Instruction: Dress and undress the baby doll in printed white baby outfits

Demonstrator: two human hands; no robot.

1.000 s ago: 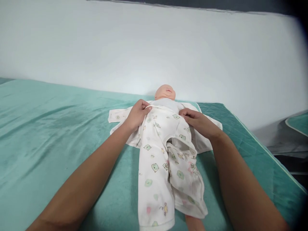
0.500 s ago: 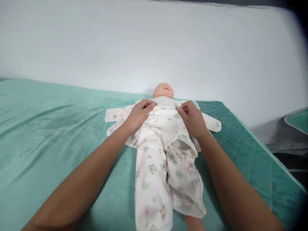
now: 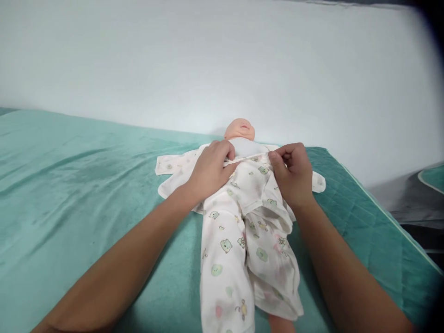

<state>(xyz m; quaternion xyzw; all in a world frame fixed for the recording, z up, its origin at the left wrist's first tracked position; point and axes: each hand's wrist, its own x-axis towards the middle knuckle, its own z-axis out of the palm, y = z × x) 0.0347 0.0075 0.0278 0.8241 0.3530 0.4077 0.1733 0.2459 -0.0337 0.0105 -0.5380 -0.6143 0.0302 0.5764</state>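
A baby doll (image 3: 240,129) lies on its back, head toward the wall, in a white printed top (image 3: 175,163) with sleeves spread to the sides. White baby pants (image 3: 225,245) with green bear prints cover its legs and reach up over its belly. My left hand (image 3: 215,166) pinches the waistband at its left part, fingers curled over the edge. At the waistband's right end, my right hand (image 3: 293,173) grips the cloth between thumb and fingers. A bare doll leg (image 3: 281,324) shows below the right pant leg; the other foot is out of view.
A green bedspread (image 3: 86,194) with some wrinkles lies under the doll. Its quilted right part ends at a piped edge (image 3: 381,212). Behind stands a pale wall (image 3: 173,64). Another green-topped surface (image 3: 433,178) is at the far right.
My right hand has moved right and pulls the waistband outward, so its edge is drawn taut. My left hand has shifted right, its fingers now bent over the waistband. The view has shifted slightly.
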